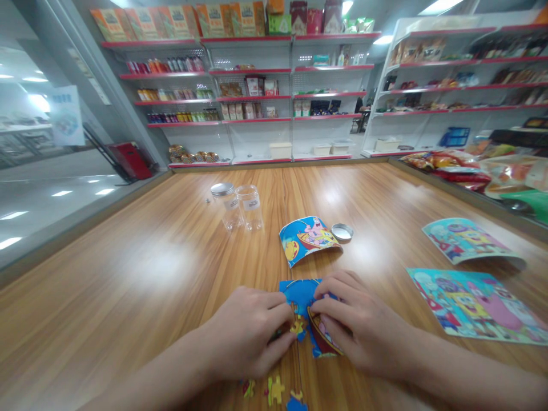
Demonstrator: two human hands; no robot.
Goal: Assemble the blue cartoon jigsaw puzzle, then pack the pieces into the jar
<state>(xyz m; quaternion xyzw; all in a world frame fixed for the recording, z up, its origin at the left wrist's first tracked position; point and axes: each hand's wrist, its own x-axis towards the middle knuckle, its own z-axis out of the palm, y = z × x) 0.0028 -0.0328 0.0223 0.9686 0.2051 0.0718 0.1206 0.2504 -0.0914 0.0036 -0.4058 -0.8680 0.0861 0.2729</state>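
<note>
A partly assembled jigsaw puzzle point(299, 292), blue with a brown boat, lies flat on the wooden table in front of me. My left hand point(252, 328) is closed at its left edge, thumb and fingertips at a yellow puzzle piece point(298, 325); the curled fingers hide part of it. Over the puzzle's right side rests my right hand point(357, 322), its bent fingers apart, tips touching the surface and covering some of the picture. Loose on the table below my left hand are a yellow piece point(275, 390), a blue piece point(296, 403) and a multicoloured piece point(248, 389).
Beyond the puzzle lies a curled picture card point(310, 238) beside a jar lid point(342, 232). A lidded jar point(229, 208) and an open jar point(250, 208) stand farther left. To the right are a curved card point(468, 240) and a flat cartoon picture point(479, 302). Snack bags point(454, 168) border the table.
</note>
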